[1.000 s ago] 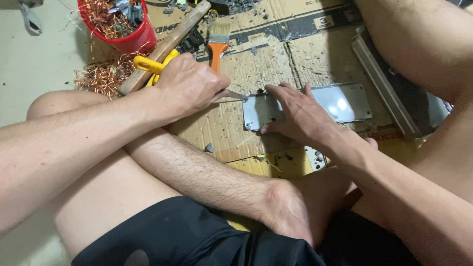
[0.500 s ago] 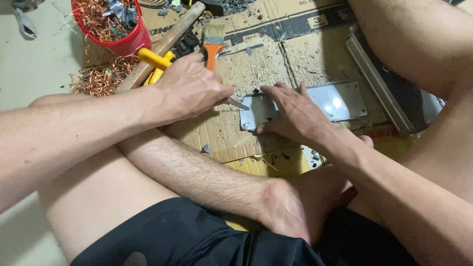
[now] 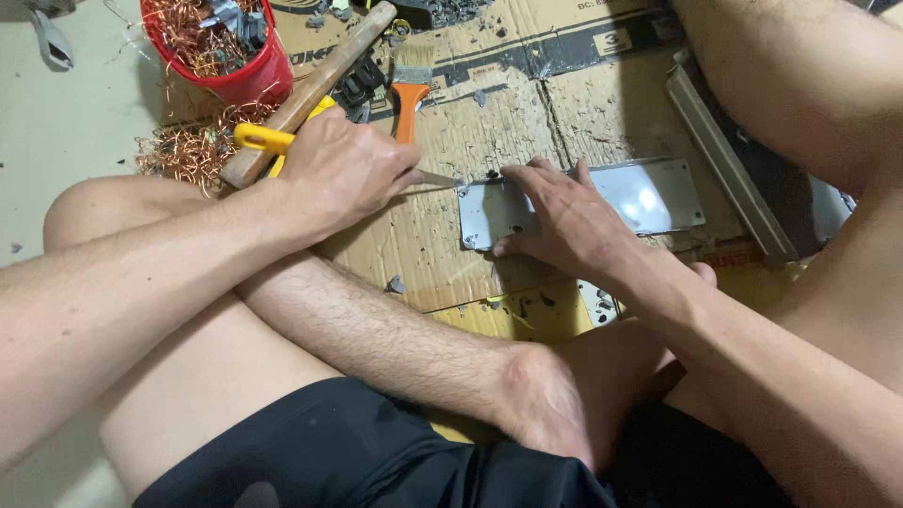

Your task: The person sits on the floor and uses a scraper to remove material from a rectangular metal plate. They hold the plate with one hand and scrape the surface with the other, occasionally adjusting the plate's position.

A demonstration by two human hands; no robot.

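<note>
Flattened cardboard [image 3: 442, 235] on pale floor [image 3: 66, 132], left hand [image 3: 343, 174] gripping yellow-handled tool [image 3: 263, 139], right hand [image 3: 564, 221] flat on metal plate [image 3: 649, 198]

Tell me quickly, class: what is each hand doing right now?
Left hand: closed around a yellow-handled tool, its metal tip at the plate's edge.
Right hand: open, pressed flat on the grey metal plate.

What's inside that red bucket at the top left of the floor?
The red bucket holds a tangle of copper wire with some grey metal pieces on top. Whatever lies deeper is covered by the wire, and the frame's top edge cuts off the bucket's far side.
</note>
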